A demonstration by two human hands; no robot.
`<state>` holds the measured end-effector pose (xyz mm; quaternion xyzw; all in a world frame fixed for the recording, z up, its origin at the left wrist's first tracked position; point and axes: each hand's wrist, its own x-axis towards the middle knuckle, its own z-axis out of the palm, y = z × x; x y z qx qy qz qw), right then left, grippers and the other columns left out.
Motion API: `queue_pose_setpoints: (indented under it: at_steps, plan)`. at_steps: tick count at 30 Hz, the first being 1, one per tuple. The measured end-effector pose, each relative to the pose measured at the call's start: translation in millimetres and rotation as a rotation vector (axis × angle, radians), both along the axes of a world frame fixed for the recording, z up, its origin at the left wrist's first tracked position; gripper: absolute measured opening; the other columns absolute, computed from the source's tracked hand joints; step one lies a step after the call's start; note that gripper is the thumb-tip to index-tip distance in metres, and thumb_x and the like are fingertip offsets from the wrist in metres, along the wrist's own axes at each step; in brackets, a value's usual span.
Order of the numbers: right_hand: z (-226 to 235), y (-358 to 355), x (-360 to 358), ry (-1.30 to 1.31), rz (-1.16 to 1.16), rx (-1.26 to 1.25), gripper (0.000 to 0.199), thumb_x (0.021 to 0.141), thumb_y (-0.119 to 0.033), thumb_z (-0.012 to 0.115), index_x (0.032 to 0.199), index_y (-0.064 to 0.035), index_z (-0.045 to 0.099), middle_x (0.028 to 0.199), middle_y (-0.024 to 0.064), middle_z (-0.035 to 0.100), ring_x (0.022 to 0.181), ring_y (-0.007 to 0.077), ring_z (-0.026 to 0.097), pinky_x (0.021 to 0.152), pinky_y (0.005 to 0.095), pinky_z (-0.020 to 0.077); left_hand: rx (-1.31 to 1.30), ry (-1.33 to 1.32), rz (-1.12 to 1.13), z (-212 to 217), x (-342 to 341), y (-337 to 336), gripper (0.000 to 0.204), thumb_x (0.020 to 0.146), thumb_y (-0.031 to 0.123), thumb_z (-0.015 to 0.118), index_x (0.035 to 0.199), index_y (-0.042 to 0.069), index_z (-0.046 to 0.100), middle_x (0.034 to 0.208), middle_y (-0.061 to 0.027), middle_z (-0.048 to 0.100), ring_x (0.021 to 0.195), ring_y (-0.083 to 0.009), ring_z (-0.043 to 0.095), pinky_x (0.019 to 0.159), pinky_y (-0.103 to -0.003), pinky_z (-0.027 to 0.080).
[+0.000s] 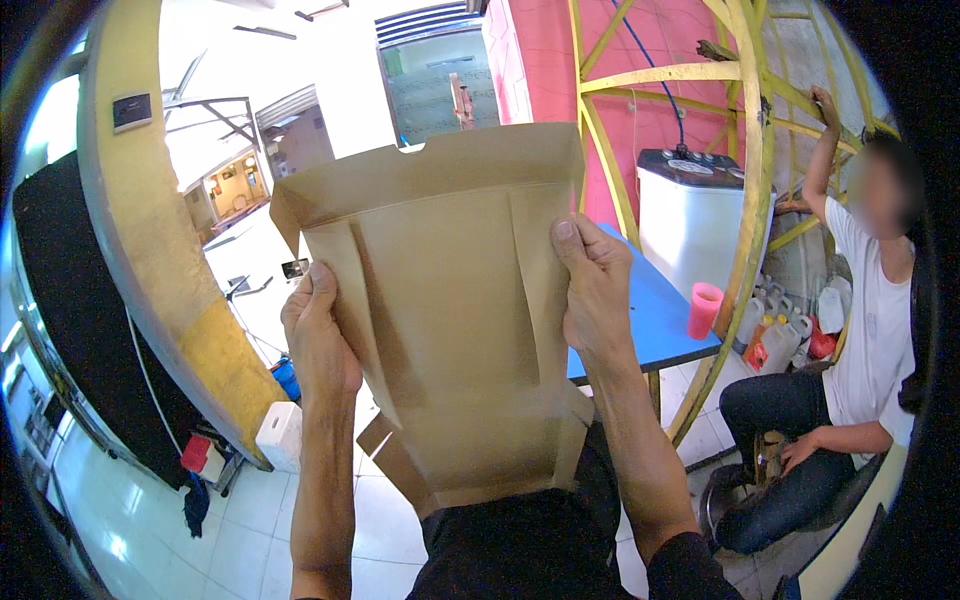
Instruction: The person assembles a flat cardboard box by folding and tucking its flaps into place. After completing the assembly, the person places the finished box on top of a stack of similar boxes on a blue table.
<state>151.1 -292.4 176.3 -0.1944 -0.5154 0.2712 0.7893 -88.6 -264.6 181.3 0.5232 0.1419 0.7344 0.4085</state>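
A brown cardboard box blank (440, 270), partly folded, is held up in front of my body. Its side panels bend inward along creases, and the wide far flap has a small notch in its edge. My left hand (318, 330) grips the left side, thumb on the inner face and fingers behind the board. On the opposite side my right hand (597, 285) pinches the edge the same way, a little higher up. The lower end of the cardboard rests close against my dark shirt, where small tabs stick out at its corners.
A blue table (650, 315) bearing a pink cup (704, 310) stands to the right, before a white washing machine (690, 215). Yellow metal framing (745, 200) rises beside it. A seated person (860, 320) is at far right, near plastic jugs (775, 335). A white stool (280, 436) stands left.
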Motion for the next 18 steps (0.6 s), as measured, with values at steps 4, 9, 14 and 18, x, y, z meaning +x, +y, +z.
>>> queue_pose_setpoints:
  at_steps: [4,9,14,18]
  plan:
    - [1,11,7,-0.002,-0.020,-0.013,0.028,0.105,-0.022,0.054,0.101,0.0020,0.070,0.082,-0.0014,0.065,0.072,0.0040,0.054,0.064,0.0228,0.0456,-0.104,0.030,0.062,-26,3,1,0.032,0.106,0.026,0.051,0.113,-0.003,0.064,0.105,-0.0093,0.071,0.090,-0.0142,0.065,0.085,-0.028,0.050]
    - [-21,17,-4,-0.074,-0.052,-0.137,0.031,0.104,-0.023,0.055,0.098,0.0033,0.070,0.079,-0.0034,0.062,0.071,0.0039,0.050,0.062,0.0238,0.0433,-0.158,-0.029,0.125,-35,-7,14,0.031,0.106,0.024,0.051,0.113,-0.003,0.064,0.106,-0.0097,0.071,0.091,-0.0138,0.065,0.082,-0.028,0.052]
    - [-27,23,0,-0.118,-0.199,-0.079,0.030,0.104,-0.022,0.054,0.098,0.0039,0.069,0.080,-0.0034,0.062,0.073,0.0040,0.050,0.064,0.0243,0.0440,-0.195,0.061,0.036,-38,-7,16,0.032,0.106,0.022,0.049,0.116,-0.004,0.064,0.107,-0.0103,0.071,0.093,-0.0146,0.066,0.084,-0.029,0.052]
    - [-17,28,6,-0.137,-0.032,-0.061,0.030,0.104,-0.021,0.054,0.100,0.0048,0.069,0.078,-0.0031,0.062,0.071,0.0042,0.049,0.063,0.0249,0.0439,-0.245,0.032,0.035,-46,-7,18,0.032,0.107,0.021,0.048,0.117,-0.004,0.064,0.108,-0.0103,0.071,0.091,-0.0148,0.066,0.085,-0.030,0.052]
